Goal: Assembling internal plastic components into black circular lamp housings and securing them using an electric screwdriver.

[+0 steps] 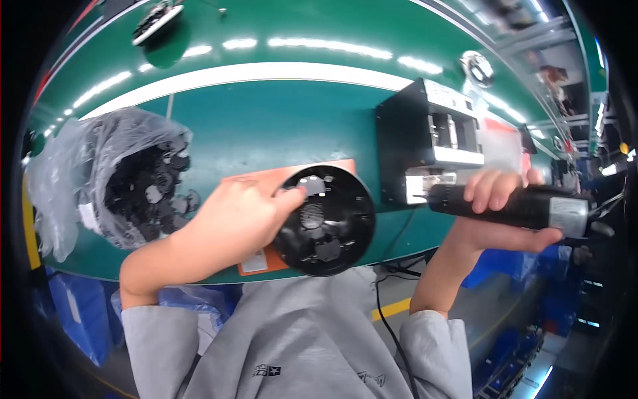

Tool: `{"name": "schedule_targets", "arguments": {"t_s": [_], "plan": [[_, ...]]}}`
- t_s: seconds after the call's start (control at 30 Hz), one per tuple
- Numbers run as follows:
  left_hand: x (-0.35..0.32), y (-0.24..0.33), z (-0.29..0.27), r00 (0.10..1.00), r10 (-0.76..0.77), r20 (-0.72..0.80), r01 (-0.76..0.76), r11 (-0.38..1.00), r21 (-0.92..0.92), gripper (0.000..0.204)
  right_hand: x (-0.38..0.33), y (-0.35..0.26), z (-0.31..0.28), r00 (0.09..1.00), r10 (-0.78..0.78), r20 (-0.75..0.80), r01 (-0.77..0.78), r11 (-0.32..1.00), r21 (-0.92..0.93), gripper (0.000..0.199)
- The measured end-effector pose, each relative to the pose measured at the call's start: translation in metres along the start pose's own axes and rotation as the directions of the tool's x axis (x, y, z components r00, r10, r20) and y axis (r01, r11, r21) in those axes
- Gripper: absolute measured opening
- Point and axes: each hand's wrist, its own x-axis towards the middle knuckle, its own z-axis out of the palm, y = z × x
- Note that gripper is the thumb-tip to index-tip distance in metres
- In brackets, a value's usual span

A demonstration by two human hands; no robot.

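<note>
My left hand [242, 211] is closed on the rim of a round black plastic housing [352, 226], its thumb reaching over the edge. The housing's open inside faces up, showing a round grille and small fitted parts. It is held above an orange mat [272, 178] on the green bench. My right hand [493, 191] wraps round a black electric screwdriver [525, 205], held sideways with its bit toward the left. That bit lies close to the lit lower front of a black box-shaped machine [404, 143], probably a screw feeder; I cannot tell whether they touch.
At the left, a clear plastic bag [126, 126] lies open with many black plastic parts [149, 189] inside. A cable [380, 309] hangs by the bench edge. Blue bins [86, 319] stand below at the left. Round white-rimmed pieces [477, 69] lie farther off.
</note>
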Motion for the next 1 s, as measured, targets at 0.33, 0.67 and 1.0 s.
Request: {"name": "schedule_targets", "arguments": {"t_s": [0.33,0.67,1.0], "plan": [[0.008,-0.010,-0.008,0.982,-0.093,0.162,0.115,0.985,-0.128,0.018,-0.018,0.011,-0.070,0.994,-0.013,-0.105,-0.016,0.963,-0.271,0.085],[0.012,-0.016,-0.007,0.979,-0.047,0.196,0.098,0.960,-0.263,0.011,-0.012,-0.014,-0.011,0.985,-0.109,0.137,0.118,0.991,-0.058,0.091],[0.009,-0.018,-0.004,0.993,-0.019,0.120,0.043,0.977,-0.208,0.010,-0.014,0.005,-0.052,0.970,-0.115,-0.216,0.005,0.892,-0.452,0.089]]}}
